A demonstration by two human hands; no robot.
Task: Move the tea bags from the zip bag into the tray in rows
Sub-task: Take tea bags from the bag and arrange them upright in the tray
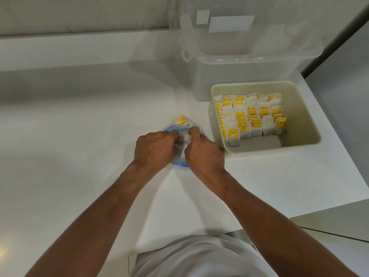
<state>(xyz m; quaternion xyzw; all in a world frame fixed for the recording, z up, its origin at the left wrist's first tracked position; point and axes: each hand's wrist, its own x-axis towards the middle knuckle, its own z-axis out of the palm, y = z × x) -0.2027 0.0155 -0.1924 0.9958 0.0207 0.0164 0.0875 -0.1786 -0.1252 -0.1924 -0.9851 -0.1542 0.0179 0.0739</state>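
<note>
At the bottom edge a pale shirt (pixel 199 256) is cut off by the frame, and two bare forearms reach up from the lower corners to the middle of the picture. Both hands meet over a clear zip bag (pixel 180 165) lying on the white counter (pixel 79 136). The hands cover most of the bag, so only its blue zip strip and crumpled far end show.

The left hand (pixel 154 146) and right hand (pixel 203 152) are knuckles-up, with the fingers curled. Each pinches the bag at its open blue mouth, thumbs close together. The fingertips are hidden, so I cannot tell whether either hand also grasps the white paper (pixel 182 142) between them.

One tea bag with a yellow tag (pixel 181 119) shows through the bag's far end.

To the right, well apart from the bag, a cream tray (pixel 299 108) holds tea bags (pixel 251 116) standing in rows, with its near strip bare. The tag print is too small to read.

Behind it, at upper right, a clear box (pixel 249 62) is partly cut off.
</note>
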